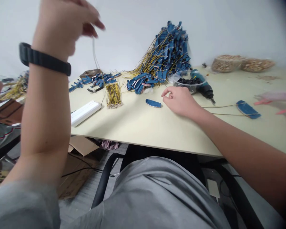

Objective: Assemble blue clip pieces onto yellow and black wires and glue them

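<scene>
My left hand (69, 24), with a black band on its wrist, is raised high at the upper left. Its fingers are pinched on a thin wire (94, 52) that hangs toward a bundle of yellow and black wires (113, 94) on the table. My right hand (178, 101) rests on the table with loosely bent fingers, thumb and forefinger a little apart, and nothing visible between them. Just left of it lies a small curved blue plastic piece (153, 103), not touched. Behind it stands a clear bowl of black parts (190, 81).
A tall heap of blue pieces with yellow wires (173, 51) leans on the wall. A power drill (206, 90) lies by the bowl. A white power strip (85, 113) is at the left edge. Another person's pinkish hand (280, 100) is near a blue piece with wires (248, 109).
</scene>
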Motion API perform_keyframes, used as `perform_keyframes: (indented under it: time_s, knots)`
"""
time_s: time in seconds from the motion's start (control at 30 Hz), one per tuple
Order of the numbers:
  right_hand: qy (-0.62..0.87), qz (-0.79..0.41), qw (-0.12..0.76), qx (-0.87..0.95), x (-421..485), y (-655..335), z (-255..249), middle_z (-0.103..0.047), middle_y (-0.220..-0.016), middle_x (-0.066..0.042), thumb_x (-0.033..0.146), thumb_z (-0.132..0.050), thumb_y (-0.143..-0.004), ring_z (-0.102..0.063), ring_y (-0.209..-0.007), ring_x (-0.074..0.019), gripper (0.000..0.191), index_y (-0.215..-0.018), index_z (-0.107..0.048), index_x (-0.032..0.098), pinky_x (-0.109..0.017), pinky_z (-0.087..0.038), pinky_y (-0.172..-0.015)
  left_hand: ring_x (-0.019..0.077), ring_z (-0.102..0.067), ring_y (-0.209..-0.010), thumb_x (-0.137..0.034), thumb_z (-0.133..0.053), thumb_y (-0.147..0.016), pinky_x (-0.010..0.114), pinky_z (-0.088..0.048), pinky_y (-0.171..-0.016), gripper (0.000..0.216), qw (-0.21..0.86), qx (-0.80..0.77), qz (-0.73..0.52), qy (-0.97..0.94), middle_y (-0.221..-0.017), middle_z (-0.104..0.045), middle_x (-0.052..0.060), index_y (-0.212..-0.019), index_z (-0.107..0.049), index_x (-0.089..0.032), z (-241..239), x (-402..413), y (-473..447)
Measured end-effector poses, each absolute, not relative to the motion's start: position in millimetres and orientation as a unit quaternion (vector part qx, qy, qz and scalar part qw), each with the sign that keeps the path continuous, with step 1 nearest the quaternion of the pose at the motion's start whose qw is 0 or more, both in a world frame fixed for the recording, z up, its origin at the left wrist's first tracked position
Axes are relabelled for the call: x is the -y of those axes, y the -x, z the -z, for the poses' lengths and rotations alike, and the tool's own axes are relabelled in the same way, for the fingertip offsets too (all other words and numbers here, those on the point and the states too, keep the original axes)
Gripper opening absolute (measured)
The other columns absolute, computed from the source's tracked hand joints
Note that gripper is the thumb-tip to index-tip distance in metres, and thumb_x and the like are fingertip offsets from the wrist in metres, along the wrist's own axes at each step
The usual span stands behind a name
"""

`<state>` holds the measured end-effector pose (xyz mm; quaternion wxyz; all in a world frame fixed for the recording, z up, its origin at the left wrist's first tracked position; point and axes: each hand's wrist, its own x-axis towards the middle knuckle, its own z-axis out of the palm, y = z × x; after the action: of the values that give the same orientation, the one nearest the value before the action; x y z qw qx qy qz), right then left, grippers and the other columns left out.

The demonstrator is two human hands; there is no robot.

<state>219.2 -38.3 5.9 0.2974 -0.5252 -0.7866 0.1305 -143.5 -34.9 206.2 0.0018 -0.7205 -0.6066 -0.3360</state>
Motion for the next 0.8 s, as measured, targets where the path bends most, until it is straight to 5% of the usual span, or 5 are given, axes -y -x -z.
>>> perform_keyframes:
  time_s: [0.07,0.13,0.2,0.37,0.8]
  knots:
    - [0.525,-0.129,0.306,0.783,35,-217,-2,-0.077,-0.084,-0.005,0.007,-0.076,-0.099,-0.070,-0.084,-0.0292,0.020,-0.101,-0.086,0.024,-0.046,-0.056,-0.095,0.0374,-0.085,-0.126,-0.046,-0.099,-0.088,0.050,-0.064,-0.107,0.029,-0.172,0.552,0.406,0.708,-0.120,-0.092,0.009,-0.102,-0.087,-0.023,-172,37,120]
    - [0.522,-0.130,0.310,0.784,32,-212,2,-0.082,-0.094,-0.008,0.009,-0.077,-0.103,-0.074,-0.091,-0.0304,0.018,-0.101,-0.087,0.024,-0.046,-0.057,-0.096,0.0229,-0.077,-0.091,-0.018,-0.087,-0.089,0.047,-0.063,-0.100,0.004,-0.327,0.531,0.400,0.672,-0.094,-0.084,0.010,-0.087,-0.084,-0.016,-133,32,98]
    - [0.515,-0.128,0.309,0.790,30,-204,6,-0.086,-0.104,-0.011,0.013,-0.079,-0.107,-0.076,-0.099,-0.0317,0.015,-0.102,-0.089,0.023,-0.046,-0.057,-0.098,0.0164,-0.069,-0.072,-0.009,-0.083,-0.098,0.043,-0.059,-0.086,0.018,-0.385,0.547,0.337,0.663,-0.083,-0.082,0.011,-0.080,-0.083,-0.013,-96,24,81]
    - [0.504,-0.132,0.278,0.807,28,-187,11,-0.091,-0.122,-0.016,0.017,-0.083,-0.111,-0.079,-0.114,-0.0347,0.016,-0.097,-0.087,0.023,-0.047,-0.056,-0.102,0.0162,-0.075,-0.072,-0.015,-0.095,-0.096,0.035,-0.062,-0.080,0.021,-0.460,0.534,0.302,0.642,-0.090,-0.091,0.013,-0.076,-0.087,-0.017,-37,17,62]
    - [0.516,-0.126,0.268,0.804,27,-187,17,-0.092,-0.108,-0.013,0.014,-0.083,-0.104,-0.080,-0.103,-0.0348,0.019,-0.091,-0.080,0.027,-0.047,-0.056,-0.093,0.0156,-0.057,-0.066,-0.023,-0.099,-0.089,0.036,-0.042,-0.067,0.018,-0.330,0.539,0.331,0.701,-0.080,-0.084,0.004,-0.074,-0.089,-0.024,-4,19,47]
